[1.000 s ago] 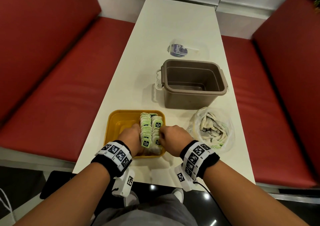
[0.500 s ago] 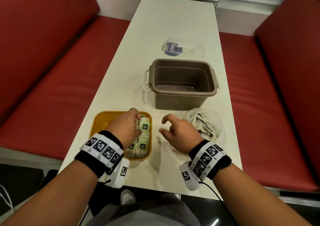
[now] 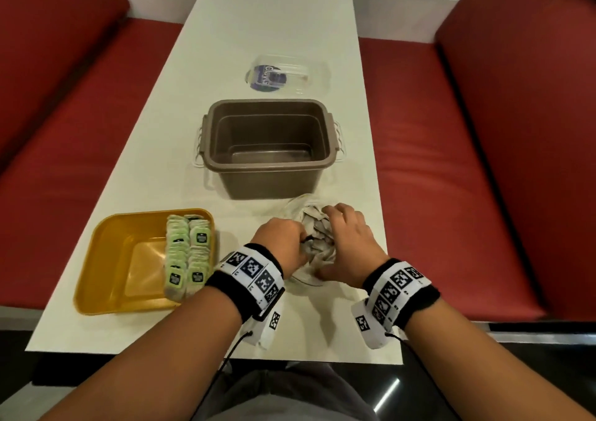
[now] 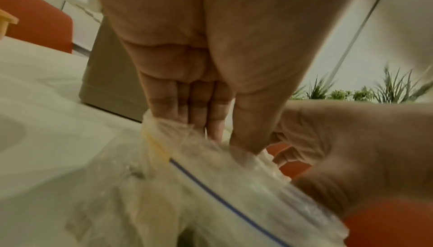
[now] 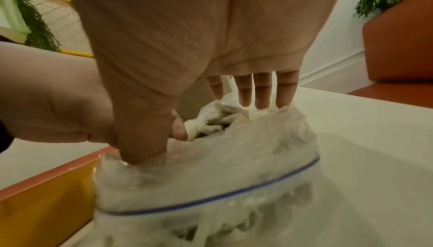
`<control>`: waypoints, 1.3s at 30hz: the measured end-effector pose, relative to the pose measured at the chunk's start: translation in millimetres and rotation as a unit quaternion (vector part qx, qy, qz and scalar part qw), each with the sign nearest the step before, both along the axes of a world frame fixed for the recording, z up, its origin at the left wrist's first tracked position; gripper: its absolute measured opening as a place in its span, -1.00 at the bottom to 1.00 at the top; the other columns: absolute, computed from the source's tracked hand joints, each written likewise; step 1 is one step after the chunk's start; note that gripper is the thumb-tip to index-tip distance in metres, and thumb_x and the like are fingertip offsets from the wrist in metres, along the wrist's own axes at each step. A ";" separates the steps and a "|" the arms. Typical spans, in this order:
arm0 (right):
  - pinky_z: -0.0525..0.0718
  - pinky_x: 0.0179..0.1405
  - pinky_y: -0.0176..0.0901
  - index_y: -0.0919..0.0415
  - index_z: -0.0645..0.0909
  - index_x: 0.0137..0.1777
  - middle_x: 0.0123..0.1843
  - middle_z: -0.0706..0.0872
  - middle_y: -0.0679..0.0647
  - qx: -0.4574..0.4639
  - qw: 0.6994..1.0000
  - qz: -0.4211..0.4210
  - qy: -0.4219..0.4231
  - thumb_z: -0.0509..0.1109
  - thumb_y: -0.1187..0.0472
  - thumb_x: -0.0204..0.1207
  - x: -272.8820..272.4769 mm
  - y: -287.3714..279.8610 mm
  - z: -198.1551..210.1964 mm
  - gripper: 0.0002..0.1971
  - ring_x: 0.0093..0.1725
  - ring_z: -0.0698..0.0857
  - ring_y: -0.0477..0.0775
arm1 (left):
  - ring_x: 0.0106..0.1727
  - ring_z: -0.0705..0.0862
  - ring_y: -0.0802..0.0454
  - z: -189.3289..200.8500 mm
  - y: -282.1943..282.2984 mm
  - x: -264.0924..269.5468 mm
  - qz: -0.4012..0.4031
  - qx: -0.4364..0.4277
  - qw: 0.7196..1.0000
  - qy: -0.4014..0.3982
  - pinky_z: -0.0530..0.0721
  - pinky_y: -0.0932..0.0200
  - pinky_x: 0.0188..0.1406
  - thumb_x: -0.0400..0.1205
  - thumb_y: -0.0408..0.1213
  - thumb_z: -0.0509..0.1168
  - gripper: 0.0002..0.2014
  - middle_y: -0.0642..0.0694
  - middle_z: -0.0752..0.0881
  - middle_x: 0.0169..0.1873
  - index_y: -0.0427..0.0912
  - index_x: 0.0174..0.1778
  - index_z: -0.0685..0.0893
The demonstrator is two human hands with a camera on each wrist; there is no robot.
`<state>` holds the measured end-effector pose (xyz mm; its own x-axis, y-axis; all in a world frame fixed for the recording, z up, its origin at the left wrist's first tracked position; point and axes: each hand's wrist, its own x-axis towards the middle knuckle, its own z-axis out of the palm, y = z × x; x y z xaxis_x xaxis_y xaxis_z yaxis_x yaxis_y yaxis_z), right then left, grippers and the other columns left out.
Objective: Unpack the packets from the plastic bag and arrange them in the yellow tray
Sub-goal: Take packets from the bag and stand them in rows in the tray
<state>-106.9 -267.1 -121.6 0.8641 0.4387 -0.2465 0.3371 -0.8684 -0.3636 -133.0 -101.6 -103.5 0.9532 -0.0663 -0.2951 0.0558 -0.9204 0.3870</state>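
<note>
Both your hands are on the plastic bag (image 3: 306, 277) now, near the table's (image 3: 267, 33) right edge, just in front of the brown tub (image 3: 269, 175); your left hand (image 3: 280, 246) has its fingers (image 4: 199, 110) and thumb pinching the bag's rim at the left side of the mouth; your right hand (image 3: 346, 243) reaches over the opening, fingers (image 5: 262, 91) fairly straight with tips down on the far rim, thumb pressed into the near rim by the blue zip line; whether it actually grips anything, I cannot tell; pale packets (image 3: 317, 230) sit heaped inside the bag between your hands; the yellow tray (image 3: 106, 259) waits at the front-left corner of the table, two rows of green-labelled packets (image 3: 187, 253) standing along its right wall; a clear lid (image 3: 283, 74) lies beyond the tub.
</note>
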 end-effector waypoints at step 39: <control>0.57 -0.25 -0.45 0.16 0.69 0.15 -0.20 0.64 -0.05 0.369 0.922 -0.118 0.016 0.29 0.41 0.67 47.5 -40.5 18.6 -0.78 -0.32 0.59 -0.29 | 0.19 0.65 -0.08 -10.5 -38.9 46.6 -0.084 0.055 0.995 0.002 0.61 0.09 0.17 0.57 -0.25 0.34 -0.71 -0.04 0.67 0.16 0.05 0.21 0.68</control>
